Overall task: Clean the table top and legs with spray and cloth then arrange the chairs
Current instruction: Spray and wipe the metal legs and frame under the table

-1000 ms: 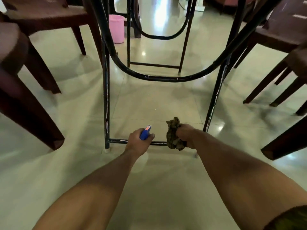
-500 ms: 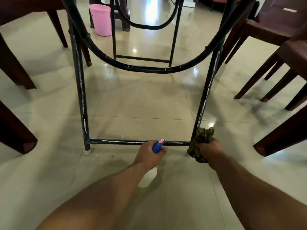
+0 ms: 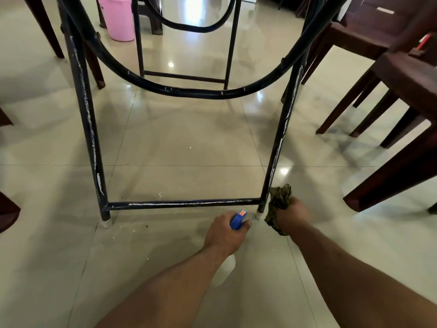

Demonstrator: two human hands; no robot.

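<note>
Bin (image 3: 119,18): pink, stood upright at 11 o'clock on the floor.
Floor (image 3: 179,147): glossy beige tiles, scattered with pale crumbs.

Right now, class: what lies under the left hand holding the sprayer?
Below the left hand, the spray bottle shows its blue head above and pale body by the wrist. The hand covers its neck; tiled floor lies beneath.

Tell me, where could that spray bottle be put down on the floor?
Bare tile lies inside the frame, between the near crossbar, the left leg and the right leg. More lies left of both hands. By the chair legs on the right it is crowded.
</note>
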